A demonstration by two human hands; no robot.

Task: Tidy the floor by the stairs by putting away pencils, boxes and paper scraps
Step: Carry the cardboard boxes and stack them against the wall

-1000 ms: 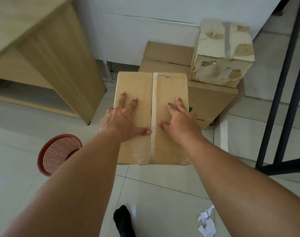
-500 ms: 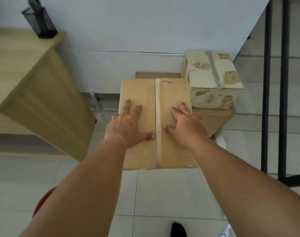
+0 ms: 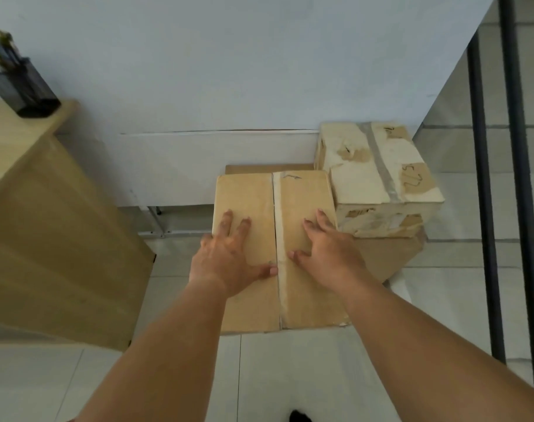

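Pale floor tiles (image 3: 290,376) are seen below a plain white wall (image 3: 229,71); a wooden desk (image 3: 46,239) stands at left, with a black mesh pen pot (image 3: 25,86) on its top; black rails (image 3: 484,208) run down the right edge.

A brown box (image 3: 302,196) is seen at centre, closed, with a strip of tape (image 3: 279,214) along its middle seam; its far end lies over a lower box (image 3: 384,257) set against the wall; whether its near end is supported cannot be told.

Left hand (image 3: 229,260) is laid flat on the left flap, fingers straight and slightly spread, nothing grasped; the thumb tip is touching the tape. Right hand (image 3: 326,254) is laid flat on the right flap, fingers straight and pointed away from the person, nothing grasped; the thumb is turned toward the tape, just beside it. Both palms are placed on the middle part of the lid, one each side of the seam; the box's far half is left uncovered.

A white box (image 3: 372,178), worn and patched with tape, is stacked on the lower box, just right of the brown box and touching or nearly touching it; which cannot be told. A dark foot tip (image 3: 299,417) is cut by the bottom edge.
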